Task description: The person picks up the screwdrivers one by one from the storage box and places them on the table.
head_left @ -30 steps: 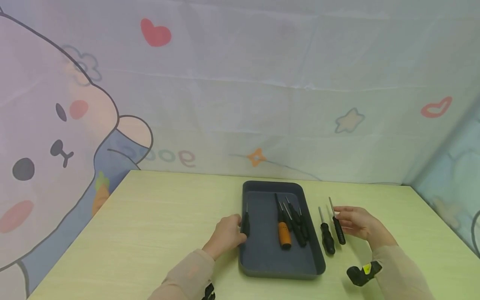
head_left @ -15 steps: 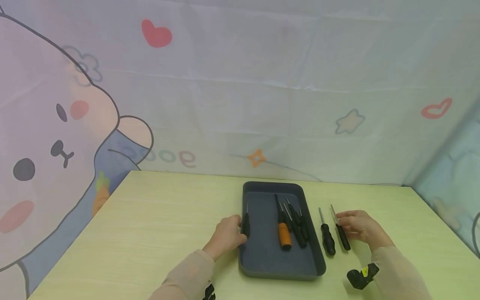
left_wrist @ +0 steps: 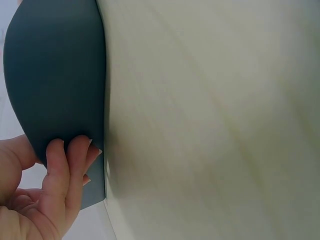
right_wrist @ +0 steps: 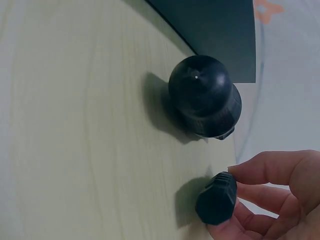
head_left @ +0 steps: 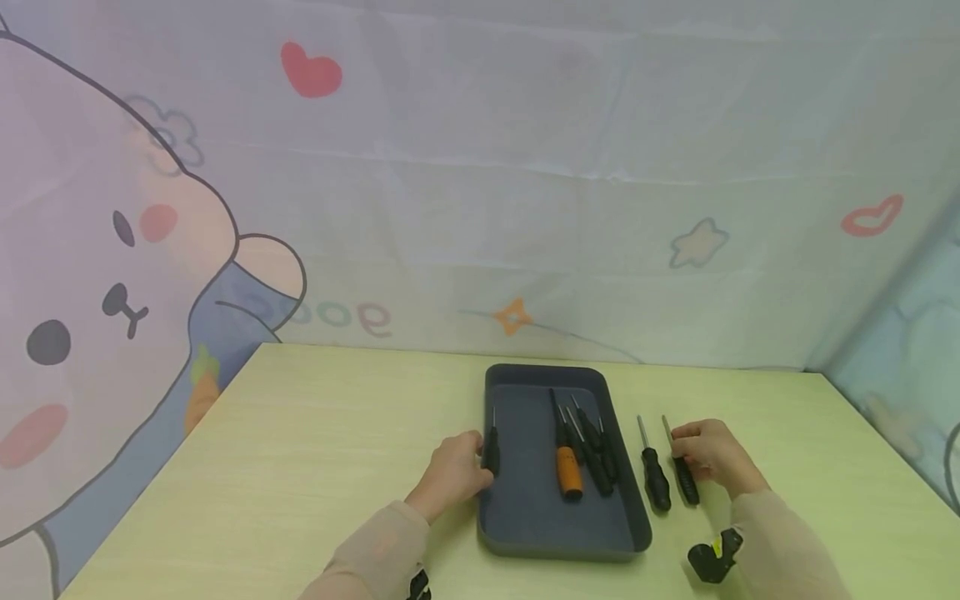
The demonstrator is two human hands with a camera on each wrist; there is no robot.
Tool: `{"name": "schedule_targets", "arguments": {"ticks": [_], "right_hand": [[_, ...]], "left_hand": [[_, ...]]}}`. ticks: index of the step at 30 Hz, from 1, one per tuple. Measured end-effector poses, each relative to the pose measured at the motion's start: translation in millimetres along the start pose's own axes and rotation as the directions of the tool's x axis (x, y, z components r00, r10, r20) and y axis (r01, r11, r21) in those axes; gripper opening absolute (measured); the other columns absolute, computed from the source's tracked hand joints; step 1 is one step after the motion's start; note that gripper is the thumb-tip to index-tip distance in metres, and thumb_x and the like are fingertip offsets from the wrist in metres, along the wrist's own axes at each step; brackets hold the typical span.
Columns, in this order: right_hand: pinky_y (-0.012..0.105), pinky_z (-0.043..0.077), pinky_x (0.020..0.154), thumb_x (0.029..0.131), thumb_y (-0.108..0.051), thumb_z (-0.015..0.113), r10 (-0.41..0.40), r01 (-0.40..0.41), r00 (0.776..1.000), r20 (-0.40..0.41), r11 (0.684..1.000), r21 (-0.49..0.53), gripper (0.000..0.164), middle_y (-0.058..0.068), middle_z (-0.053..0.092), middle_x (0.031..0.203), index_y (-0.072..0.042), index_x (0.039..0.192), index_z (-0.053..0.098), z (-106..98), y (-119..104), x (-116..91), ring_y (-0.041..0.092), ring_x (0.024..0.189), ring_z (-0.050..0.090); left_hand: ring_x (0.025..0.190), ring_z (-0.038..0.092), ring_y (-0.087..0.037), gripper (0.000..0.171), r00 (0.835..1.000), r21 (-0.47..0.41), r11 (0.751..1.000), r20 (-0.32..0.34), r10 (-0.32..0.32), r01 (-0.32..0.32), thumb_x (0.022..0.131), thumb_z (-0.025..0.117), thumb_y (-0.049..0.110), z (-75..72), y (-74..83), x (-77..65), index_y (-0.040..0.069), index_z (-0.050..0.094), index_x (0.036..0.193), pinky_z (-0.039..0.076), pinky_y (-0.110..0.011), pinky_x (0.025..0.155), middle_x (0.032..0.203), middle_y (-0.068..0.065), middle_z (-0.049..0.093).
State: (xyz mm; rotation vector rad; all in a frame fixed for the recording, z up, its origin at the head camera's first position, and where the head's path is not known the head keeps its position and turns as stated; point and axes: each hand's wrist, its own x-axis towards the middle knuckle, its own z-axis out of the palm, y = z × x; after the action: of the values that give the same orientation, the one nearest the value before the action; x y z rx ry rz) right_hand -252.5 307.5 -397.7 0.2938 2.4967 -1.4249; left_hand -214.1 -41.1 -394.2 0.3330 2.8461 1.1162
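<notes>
A dark grey tray stands on the table. My left hand grips its left wall, thumb at the rim and fingers against the outside, as the left wrist view shows. Right of the tray, my right hand pinches a black screwdriver by its handle, tip pointing to the back. Low over the tabletop, its ridged handle end faces the right wrist camera. Another black screwdriver, with a bulbous handle, lies between that one and the tray, roughly parallel.
Inside the tray, a small dark screwdriver lies along the left wall. An orange-handled screwdriver and several black screwdrivers are grouped at the right side. A printed cloth hangs behind the table.
My right hand has shifted the screwdriver slightly toward me and to the right, and its fingers now sit closer around the handle. My left hand and the tray stay put.
</notes>
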Motion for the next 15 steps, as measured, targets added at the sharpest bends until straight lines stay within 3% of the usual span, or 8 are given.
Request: {"name": "schedule_targets", "arguments": {"ticks": [15], "right_hand": [[0.036, 0.051, 0.066, 0.083, 0.003, 0.053, 0.007, -0.006, 1.0, -0.013, 0.999, 0.033, 0.047, 0.01, 0.054, 0.083, 0.02, 0.124, 0.04, 0.4, 1.3, 0.1, 0.02, 0.073, 0.051]], "left_hand": [[0.058, 0.046, -0.017, 0.024, 1.0, -0.001, 1.0, 0.007, -0.01, 0.01, 0.07, 0.063, -0.004, 0.2, -0.1, -0.2, -0.007, 0.057, 0.093, 0.038, -0.026, 0.05, 0.078, -0.011, 0.059]]}}
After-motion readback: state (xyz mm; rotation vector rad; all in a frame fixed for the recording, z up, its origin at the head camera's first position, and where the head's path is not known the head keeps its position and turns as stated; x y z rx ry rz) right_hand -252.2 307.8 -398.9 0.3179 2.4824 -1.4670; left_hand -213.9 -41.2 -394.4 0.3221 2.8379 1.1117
